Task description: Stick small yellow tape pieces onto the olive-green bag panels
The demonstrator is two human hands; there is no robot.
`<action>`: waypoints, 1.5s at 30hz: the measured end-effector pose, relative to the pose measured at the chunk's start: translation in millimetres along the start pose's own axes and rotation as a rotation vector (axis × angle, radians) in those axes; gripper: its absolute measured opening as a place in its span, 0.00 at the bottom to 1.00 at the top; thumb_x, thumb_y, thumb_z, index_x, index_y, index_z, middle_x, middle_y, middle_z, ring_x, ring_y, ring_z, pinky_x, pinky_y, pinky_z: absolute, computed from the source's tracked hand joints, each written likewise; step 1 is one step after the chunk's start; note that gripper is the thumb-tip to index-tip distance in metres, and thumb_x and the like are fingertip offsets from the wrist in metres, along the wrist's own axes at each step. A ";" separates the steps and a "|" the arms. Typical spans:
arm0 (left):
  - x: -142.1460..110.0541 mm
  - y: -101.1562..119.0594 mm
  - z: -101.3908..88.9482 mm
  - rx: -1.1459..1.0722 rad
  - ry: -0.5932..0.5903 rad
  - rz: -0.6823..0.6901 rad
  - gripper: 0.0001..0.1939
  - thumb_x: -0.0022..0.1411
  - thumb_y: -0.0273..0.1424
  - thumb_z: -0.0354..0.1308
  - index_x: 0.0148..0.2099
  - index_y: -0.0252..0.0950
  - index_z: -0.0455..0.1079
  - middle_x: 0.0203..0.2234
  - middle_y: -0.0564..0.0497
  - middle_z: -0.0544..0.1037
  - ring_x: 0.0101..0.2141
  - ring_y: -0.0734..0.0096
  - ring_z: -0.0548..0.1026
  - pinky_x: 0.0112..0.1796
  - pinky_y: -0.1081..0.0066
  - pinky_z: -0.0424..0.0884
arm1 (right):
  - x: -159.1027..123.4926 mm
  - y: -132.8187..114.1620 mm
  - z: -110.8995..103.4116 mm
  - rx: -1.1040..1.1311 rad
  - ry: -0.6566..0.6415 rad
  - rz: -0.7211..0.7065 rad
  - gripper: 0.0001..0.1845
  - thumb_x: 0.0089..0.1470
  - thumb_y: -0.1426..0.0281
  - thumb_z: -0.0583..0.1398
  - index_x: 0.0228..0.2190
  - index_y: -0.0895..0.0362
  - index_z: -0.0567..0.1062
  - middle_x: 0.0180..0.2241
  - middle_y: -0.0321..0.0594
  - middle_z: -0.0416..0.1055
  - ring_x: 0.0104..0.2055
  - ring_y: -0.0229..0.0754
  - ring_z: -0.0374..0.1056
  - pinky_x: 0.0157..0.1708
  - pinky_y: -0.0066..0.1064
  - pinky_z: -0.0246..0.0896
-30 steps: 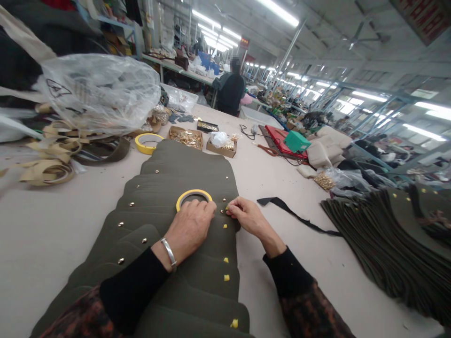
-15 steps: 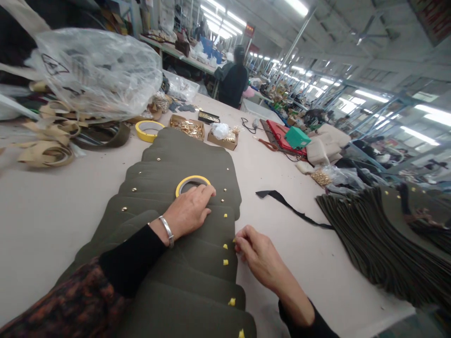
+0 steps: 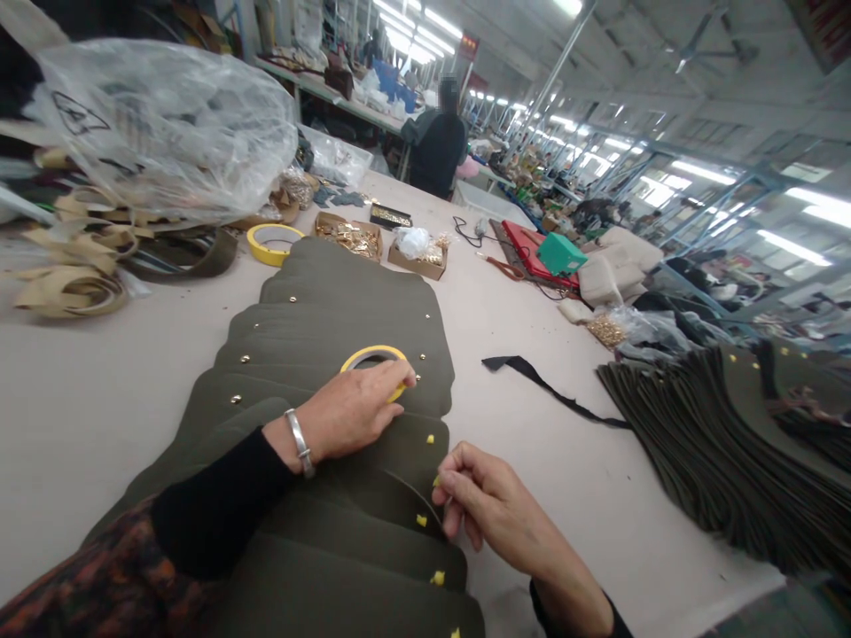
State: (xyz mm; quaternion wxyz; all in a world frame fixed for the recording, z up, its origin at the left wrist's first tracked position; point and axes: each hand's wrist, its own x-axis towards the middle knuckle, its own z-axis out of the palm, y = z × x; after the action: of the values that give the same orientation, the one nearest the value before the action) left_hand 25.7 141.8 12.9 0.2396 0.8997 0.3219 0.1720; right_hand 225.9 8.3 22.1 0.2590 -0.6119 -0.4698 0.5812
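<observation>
Overlapping dark olive fabric panels (image 3: 332,319) run up the table in a staggered row, with small gold studs on the upper ones. My left hand (image 3: 352,403) rests on them, its fingers closed over the near rim of a yellow tape roll (image 3: 372,353). At the panels' right edge, my right hand (image 3: 482,496) pinches a small piece of yellow tape (image 3: 437,481) between thumb and forefinger. Its other fingers are curled beside a slightly raised panel edge. Other yellow tape bits (image 3: 422,520) stick along that side.
A second yellow tape roll (image 3: 259,252) and boxes of gold hardware (image 3: 349,237) sit beyond the panels. A black strip (image 3: 551,394) lies to the right, near a stack of olive panels (image 3: 705,443). A large plastic bag (image 3: 166,133) is at left; a person (image 3: 435,146) sits further back.
The left hand and tape roll have shifted slightly toward me. My right hand has moved down a little, with yellow tape at its fingertips; the panel edge beside it now lifts.
</observation>
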 end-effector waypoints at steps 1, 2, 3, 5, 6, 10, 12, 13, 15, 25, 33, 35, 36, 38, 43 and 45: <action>-4.7 3.4 -1.7 -0.023 -0.038 0.026 0.13 0.60 0.25 0.57 0.46 0.42 0.60 0.42 0.54 0.73 0.42 0.66 0.74 0.42 0.68 0.67 | -2.3 -0.7 -0.9 0.000 0.014 -0.019 0.16 0.59 0.56 0.57 0.32 0.57 0.68 0.21 0.34 0.70 0.18 0.33 0.63 0.15 0.21 0.54; -10.0 6.7 -3.1 -0.043 -0.066 0.039 0.13 0.60 0.25 0.56 0.46 0.42 0.60 0.41 0.55 0.73 0.41 0.67 0.74 0.41 0.69 0.66 | -3.6 -1.5 -2.8 -0.010 0.034 -0.042 0.15 0.59 0.57 0.57 0.31 0.57 0.69 0.21 0.34 0.71 0.19 0.34 0.65 0.17 0.22 0.56; -15.4 9.8 -4.0 -0.056 -0.082 0.037 0.13 0.61 0.26 0.56 0.46 0.42 0.60 0.40 0.55 0.74 0.40 0.67 0.74 0.41 0.69 0.66 | -3.6 -2.3 -5.5 -0.031 0.061 -0.075 0.15 0.59 0.58 0.56 0.31 0.57 0.69 0.22 0.35 0.71 0.20 0.34 0.65 0.18 0.23 0.58; -25.4 14.7 -3.3 -0.063 -0.102 0.013 0.11 0.62 0.27 0.55 0.46 0.42 0.60 0.40 0.55 0.74 0.39 0.67 0.75 0.39 0.68 0.67 | 1.1 -4.1 -12.6 -0.093 0.133 -0.151 0.13 0.59 0.60 0.56 0.30 0.57 0.70 0.23 0.35 0.72 0.22 0.34 0.64 0.22 0.24 0.60; -29.6 16.1 -1.5 -0.056 -0.104 -0.003 0.10 0.63 0.27 0.53 0.47 0.43 0.60 0.39 0.55 0.74 0.38 0.66 0.75 0.38 0.68 0.67 | 6.0 -4.8 -16.3 -0.120 0.167 -0.183 0.13 0.59 0.60 0.56 0.30 0.57 0.71 0.24 0.36 0.72 0.23 0.34 0.65 0.23 0.25 0.61; -38.2 14.8 12.3 -0.050 -0.032 -0.053 0.10 0.66 0.28 0.49 0.50 0.41 0.59 0.42 0.52 0.75 0.38 0.66 0.75 0.38 0.66 0.68 | 35.1 -4.3 -24.3 -0.266 0.219 -0.197 0.11 0.57 0.63 0.57 0.29 0.57 0.72 0.24 0.34 0.69 0.23 0.35 0.63 0.23 0.25 0.59; -39.3 11.9 19.0 -0.068 0.010 -0.062 0.10 0.67 0.28 0.48 0.51 0.40 0.60 0.43 0.51 0.75 0.41 0.66 0.75 0.41 0.66 0.68 | 48.9 -2.3 -22.9 -0.372 0.209 -0.180 0.10 0.56 0.65 0.57 0.28 0.57 0.72 0.22 0.32 0.67 0.23 0.34 0.62 0.23 0.25 0.56; -39.5 10.6 21.5 -0.074 0.021 -0.060 0.10 0.67 0.29 0.47 0.50 0.40 0.60 0.43 0.51 0.75 0.42 0.66 0.75 0.42 0.66 0.68 | 54.1 -1.5 -21.3 -0.418 0.205 -0.180 0.09 0.56 0.66 0.57 0.27 0.57 0.73 0.22 0.32 0.67 0.23 0.34 0.61 0.23 0.24 0.55; -40.0 8.6 24.8 -0.076 0.033 -0.048 0.09 0.69 0.30 0.46 0.50 0.40 0.61 0.42 0.51 0.75 0.42 0.66 0.74 0.43 0.65 0.68 | 60.2 -1.2 -17.4 -0.488 0.207 -0.188 0.08 0.56 0.68 0.57 0.27 0.57 0.73 0.22 0.33 0.69 0.25 0.35 0.63 0.25 0.25 0.55; -38.6 8.4 28.8 0.004 -0.003 -0.078 0.09 0.69 0.30 0.45 0.47 0.40 0.64 0.37 0.50 0.76 0.40 0.63 0.74 0.42 0.63 0.70 | 63.4 -8.4 -5.3 -0.761 0.236 -0.278 0.08 0.57 0.73 0.55 0.28 0.56 0.73 0.27 0.37 0.74 0.30 0.39 0.68 0.30 0.28 0.57; -36.8 9.6 29.0 0.029 -0.002 -0.106 0.09 0.68 0.29 0.45 0.47 0.40 0.65 0.36 0.50 0.76 0.39 0.63 0.74 0.40 0.63 0.70 | 61.1 2.3 -9.3 -0.813 0.335 -0.410 0.15 0.57 0.72 0.57 0.48 0.57 0.68 0.25 0.34 0.71 0.27 0.40 0.68 0.30 0.30 0.62; -36.9 9.9 29.2 0.022 0.002 -0.104 0.09 0.67 0.29 0.45 0.46 0.39 0.65 0.35 0.50 0.76 0.39 0.63 0.74 0.40 0.63 0.70 | 55.8 1.5 -16.3 -0.882 0.331 -0.536 0.10 0.60 0.72 0.56 0.44 0.56 0.70 0.29 0.38 0.72 0.31 0.40 0.69 0.34 0.31 0.63; -37.0 9.9 29.3 0.019 0.004 -0.101 0.09 0.67 0.29 0.46 0.46 0.39 0.65 0.35 0.50 0.76 0.39 0.63 0.74 0.40 0.63 0.70 | 53.5 0.0 -19.3 -0.952 0.292 -0.616 0.08 0.61 0.73 0.54 0.40 0.56 0.72 0.32 0.41 0.73 0.34 0.41 0.69 0.36 0.32 0.64; -37.0 9.7 29.6 0.013 0.013 -0.098 0.08 0.67 0.29 0.46 0.45 0.39 0.65 0.35 0.50 0.76 0.38 0.63 0.74 0.40 0.64 0.70 | 51.2 -4.5 -22.9 -1.139 0.162 -0.750 0.11 0.62 0.75 0.51 0.35 0.57 0.73 0.34 0.45 0.72 0.37 0.43 0.68 0.38 0.33 0.64; -37.0 8.5 30.3 0.007 0.035 -0.096 0.08 0.67 0.29 0.46 0.45 0.39 0.65 0.35 0.50 0.76 0.38 0.64 0.75 0.40 0.64 0.70 | 60.2 -14.4 -20.6 -1.520 -0.077 -0.806 0.09 0.60 0.78 0.53 0.32 0.59 0.72 0.32 0.45 0.71 0.34 0.44 0.66 0.34 0.33 0.63; -36.9 8.1 30.6 0.006 0.035 -0.092 0.08 0.67 0.29 0.46 0.45 0.39 0.65 0.34 0.50 0.77 0.38 0.64 0.75 0.40 0.65 0.70 | 65.9 -17.9 -17.6 -1.569 -0.127 -0.766 0.08 0.59 0.79 0.55 0.31 0.59 0.72 0.31 0.44 0.71 0.33 0.44 0.67 0.33 0.33 0.62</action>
State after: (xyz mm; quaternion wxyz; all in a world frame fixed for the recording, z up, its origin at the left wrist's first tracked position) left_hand 16.8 102.1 -13.7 0.2386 0.8816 0.3674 0.1755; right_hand 230.1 77.6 10.1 -0.0860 -0.3802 -0.9209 -0.0036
